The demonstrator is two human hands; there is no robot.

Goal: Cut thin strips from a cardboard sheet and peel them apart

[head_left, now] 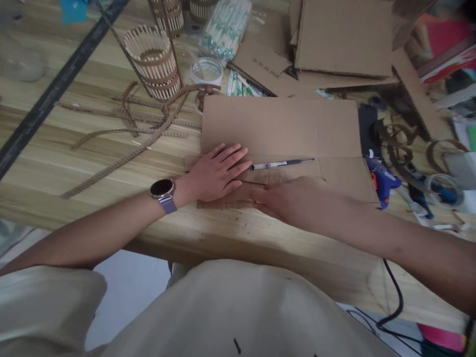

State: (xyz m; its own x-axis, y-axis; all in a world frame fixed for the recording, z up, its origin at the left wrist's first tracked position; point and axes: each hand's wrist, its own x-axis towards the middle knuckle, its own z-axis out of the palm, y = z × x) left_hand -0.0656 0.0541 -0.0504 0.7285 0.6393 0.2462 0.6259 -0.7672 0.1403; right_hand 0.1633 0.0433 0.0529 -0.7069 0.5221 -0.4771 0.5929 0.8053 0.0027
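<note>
My left hand (215, 172) lies flat with fingers spread on the near left corner of a large flattened cardboard sheet (282, 130) on the wooden table; a watch sits on that wrist. My right hand (288, 201) rests at the sheet's near edge, knuckles up, its fingers reaching left onto a narrow cardboard strip (226, 198) and partly hidden. A pen (282, 163) lies on the sheet just right of my left fingertips, touching neither hand.
Corrugated cardboard strips (126, 131) curl at the left. A stick-walled cup (153, 62) and a tape roll (207, 71) stand behind. More cardboard pieces (342, 39) are stacked at the back right. A blue glue gun (381, 178) lies at the right, cable hanging off the table edge.
</note>
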